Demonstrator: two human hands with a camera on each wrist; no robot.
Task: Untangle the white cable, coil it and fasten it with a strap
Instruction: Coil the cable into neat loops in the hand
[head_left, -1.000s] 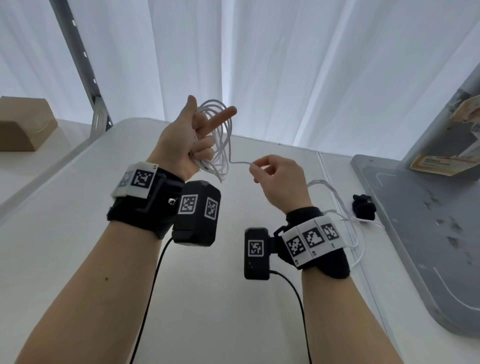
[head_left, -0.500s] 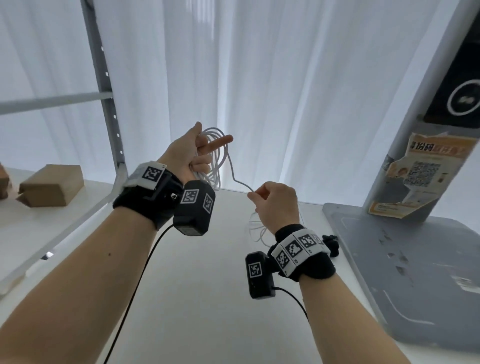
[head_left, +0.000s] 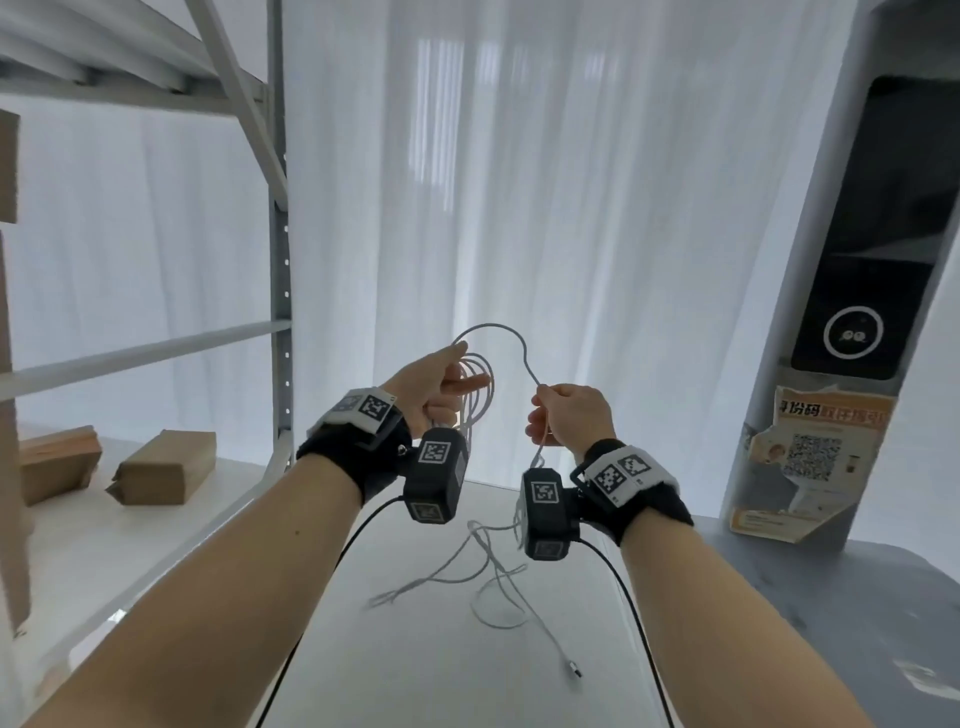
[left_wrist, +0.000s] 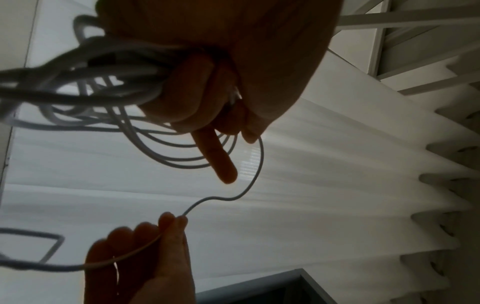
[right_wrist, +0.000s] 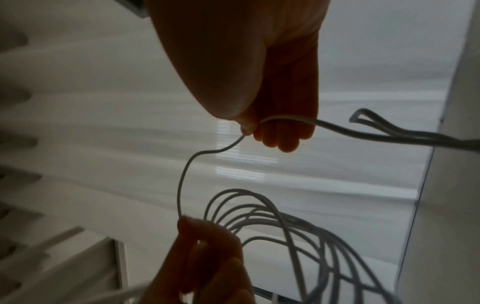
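Observation:
My left hand is raised in front of the curtain and grips several coils of the white cable in its curled fingers, with the index finger stretched out. From the coil a free length arcs up and over to my right hand, which pinches the cable between thumb and fingers. Below the right hand the loose rest of the cable hangs down onto the white table, tangled there, its metal plug lying at the end. No strap is in view.
A grey metal shelf rack stands at the left with brown cardboard boxes on its shelf. A grey stand with a black device and an orange leaflet rises at the right. White curtains hang behind.
Both hands have risen and the head view has tilted up. The length between the hands now arcs upward in a loop, and more loose cable and the plug show on the table.

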